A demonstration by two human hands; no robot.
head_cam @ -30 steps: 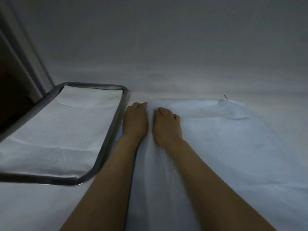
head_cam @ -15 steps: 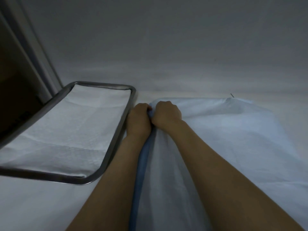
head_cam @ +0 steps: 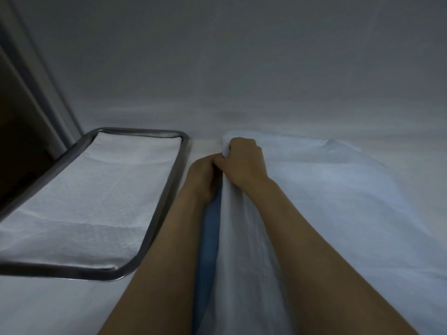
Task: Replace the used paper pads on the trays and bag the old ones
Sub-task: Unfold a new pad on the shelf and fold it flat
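Fingers of my right hand [head_cam: 244, 163] clench the lifted left edge of the paper pad [head_cam: 338, 201]. My left hand [head_cam: 204, 177] touches it and seems to grip the same fold, though the dim light hides its fingertips. The pad lies on the white surface [head_cam: 48, 305] just right of the metal tray [head_cam: 169, 189], with its blue underside [head_cam: 210, 238] showing. Another white liner [head_cam: 96, 194] fills the tray.
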